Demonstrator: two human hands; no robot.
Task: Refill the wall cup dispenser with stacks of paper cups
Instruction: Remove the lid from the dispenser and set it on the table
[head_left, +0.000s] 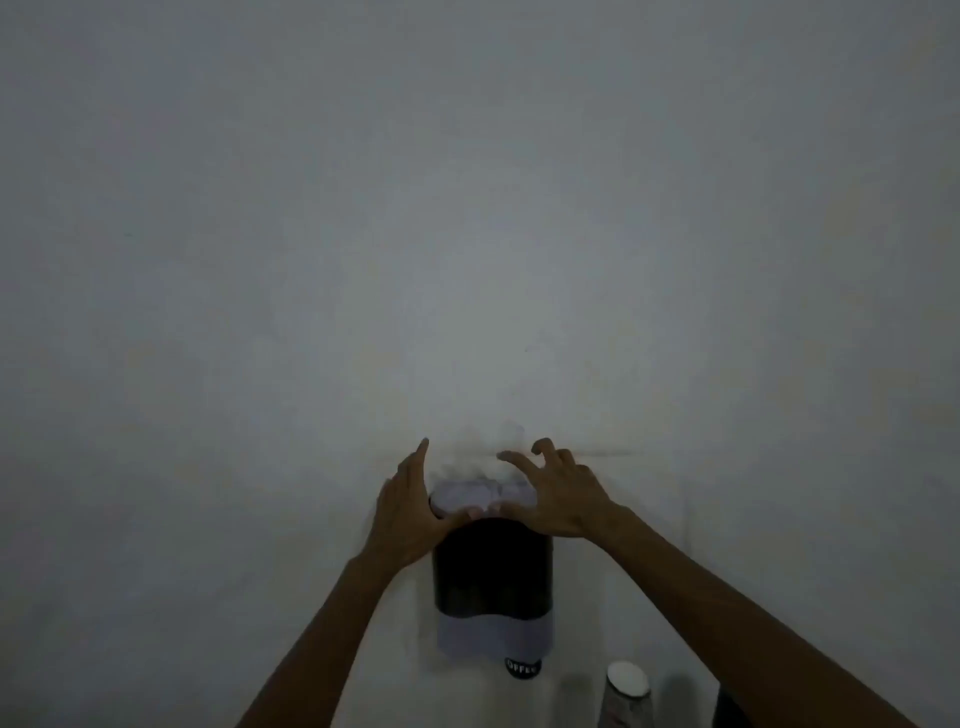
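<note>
The wall cup dispenser (491, 571) hangs on the pale wall, with a dark body, a pale lower band and a pale lid (467, 496) on top. A dark cup bottom with lettering (522, 667) pokes out below it. My left hand (410, 514) grips the lid's left edge, thumb across the front. My right hand (558, 493) rests on the lid's right side, fingers spread and curled over it. Both thumbs meet at the lid's front rim.
A stack of paper cups (626, 699) stands at the lower right, white rim up. A dark object (730, 709) sits beside it at the frame's bottom edge. The scene is dim, and a bare wall (467, 208) fills everything above.
</note>
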